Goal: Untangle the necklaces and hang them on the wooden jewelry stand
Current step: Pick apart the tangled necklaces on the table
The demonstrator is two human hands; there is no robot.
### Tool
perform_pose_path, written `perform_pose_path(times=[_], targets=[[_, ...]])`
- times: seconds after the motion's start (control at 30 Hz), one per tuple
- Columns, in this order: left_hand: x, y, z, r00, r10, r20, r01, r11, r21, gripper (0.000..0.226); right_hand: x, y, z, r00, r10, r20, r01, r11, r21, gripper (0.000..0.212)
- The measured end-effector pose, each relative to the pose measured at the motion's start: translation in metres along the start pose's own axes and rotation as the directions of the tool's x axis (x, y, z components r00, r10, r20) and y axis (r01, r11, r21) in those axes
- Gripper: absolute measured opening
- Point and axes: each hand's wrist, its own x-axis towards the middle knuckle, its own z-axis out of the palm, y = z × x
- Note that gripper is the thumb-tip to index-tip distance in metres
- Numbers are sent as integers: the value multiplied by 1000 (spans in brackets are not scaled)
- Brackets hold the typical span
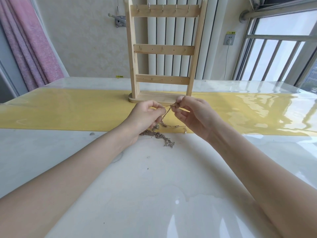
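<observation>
Head view: both hands, left hand (145, 117) and right hand (190, 115), are pinching the necklaces (167, 110) between them, tangle trailing down toward the table (154, 177), stand (163, 48) waiting just beyond.

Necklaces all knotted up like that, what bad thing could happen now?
Both the left hand and the right hand pinch thin strands of the tangled necklaces and hold them taut; pulling harder might tighten the knot or snap a chain. The loose pile on the table could get dragged into a new snarl. The wooden stand stands close behind, so a jerk might bump it.
</observation>
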Motion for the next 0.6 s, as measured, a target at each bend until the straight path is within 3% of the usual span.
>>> perform_pose_path(times=[0.13, 0.3, 0.37, 0.5, 0.6], targets=[[2, -3, -2, 998, 26, -56, -24, 999, 34, 14, 0, 0, -1, 998, -47, -43, 42, 992, -122, 28], [5, -6, 0, 983, 83, -163, -79, 996, 31, 15, -2, -1, 4, 999, -8, -53, 12, 996, 87, 27], [5, -5, 1, 985, 23, -172, -34, 998, -59, 15, -2, -1, 4, 999, 6, -45, -3, 997, 79, 27], [6, -2, -5, 977, -117, -177, 39, 919, -392, 19, -3, -1, 2, 998, 59, 4, -57, 984, -168, 28], [7, 0, -6, 976, -158, -147, 67, 871, -487, 18, -4, 1, 2, 995, 91, 34, -82, 974, -211, 29]])
